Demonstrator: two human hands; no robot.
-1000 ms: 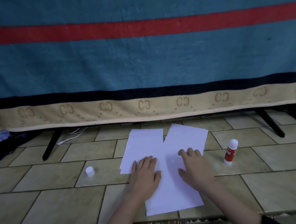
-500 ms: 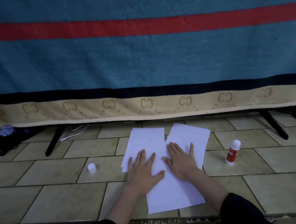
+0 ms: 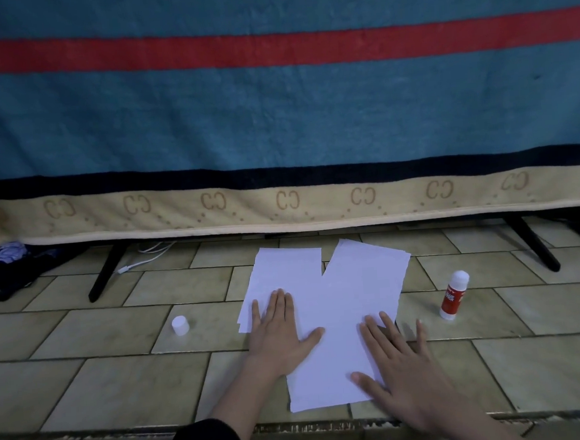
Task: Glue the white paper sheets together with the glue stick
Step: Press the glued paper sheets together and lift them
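**Flat palms pressing glued paper sheets on a tiled floor**

Both hands are lying open, fingers straight, gripping nothing. Going left to right: a small white cap (image 3: 180, 325) is standing alone on the floor tiles (image 3: 104, 387), well left of the paper. The left hand (image 3: 280, 334) is pressing flat across the left sheet's near corner and the overlap. The white paper sheets (image 3: 342, 305) are lying overlapped in a Y shape, near the floor's front edge. The right hand (image 3: 399, 360) is pressing on the near sheet's right edge, its outer fingers resting on tile. The glue stick (image 3: 453, 295) is standing upright and uncapped, just right of the sheets.

To press well, the palms should probably be sliding outward from the overlap, keeping the sheets from shifting. The right hand's sweep risks toppling the glue stick. Bare tiles to the left are offering room.
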